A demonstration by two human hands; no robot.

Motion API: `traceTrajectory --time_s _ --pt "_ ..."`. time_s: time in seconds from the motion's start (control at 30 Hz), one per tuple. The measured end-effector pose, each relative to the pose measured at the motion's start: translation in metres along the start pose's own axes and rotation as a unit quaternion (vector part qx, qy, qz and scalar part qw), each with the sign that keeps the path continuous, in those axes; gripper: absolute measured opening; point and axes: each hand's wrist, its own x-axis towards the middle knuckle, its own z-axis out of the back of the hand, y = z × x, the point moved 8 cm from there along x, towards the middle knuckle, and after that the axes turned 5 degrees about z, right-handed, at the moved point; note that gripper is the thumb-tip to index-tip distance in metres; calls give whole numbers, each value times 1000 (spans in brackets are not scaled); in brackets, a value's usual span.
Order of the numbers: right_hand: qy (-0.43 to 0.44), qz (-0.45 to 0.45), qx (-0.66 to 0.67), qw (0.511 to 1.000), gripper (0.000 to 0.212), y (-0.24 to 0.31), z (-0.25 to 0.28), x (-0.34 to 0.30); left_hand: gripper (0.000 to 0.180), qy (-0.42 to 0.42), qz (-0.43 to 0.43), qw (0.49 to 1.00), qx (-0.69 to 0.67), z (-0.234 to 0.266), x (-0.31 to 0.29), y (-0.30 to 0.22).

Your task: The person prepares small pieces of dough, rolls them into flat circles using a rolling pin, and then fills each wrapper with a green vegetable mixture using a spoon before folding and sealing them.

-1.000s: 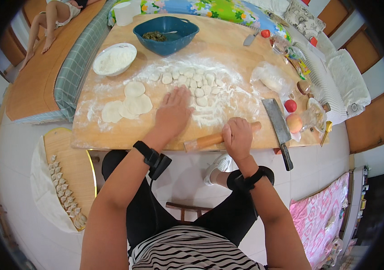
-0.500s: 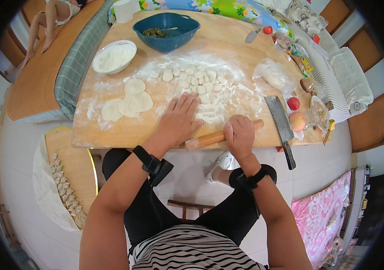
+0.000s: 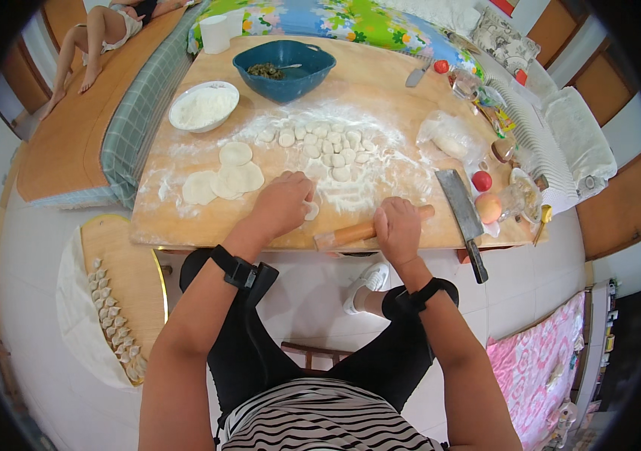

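My left hand is closed, its fingers curled around the edge of a small flattened dough piece low over the floured table. Part of that piece is hidden by the fingers. My right hand grips a wooden rolling pin, which lies slanted near the table's front edge. Beyond my hands, several small cut dough pieces sit in loose flour. To the left, several rolled dough wrappers overlap one another.
A cleaver lies right of the rolling pin, its handle past the table edge. At the back left are a flour bowl and a blue bowl with filling and a spoon. Finished dumplings line a lower board.
My left hand was flat with fingers spread beside the cut dough; now it is drawn nearer and curled on a flattened piece. My right hand still grips the rolling pin.
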Motion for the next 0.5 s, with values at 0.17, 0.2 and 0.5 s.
traceTrajectory --time_s 0.17,0.2,0.5 --pt "48 -1 31 998 16 6 -5 1 16 -4 36 984 -175 -20 12 -4" --pt "50 6 23 998 19 10 -6 3 20 11 38 980 -197 -26 15 -6" --pt "101 4 -101 990 44 3 -42 43 14 54 54 995 -68 -36 33 -17"
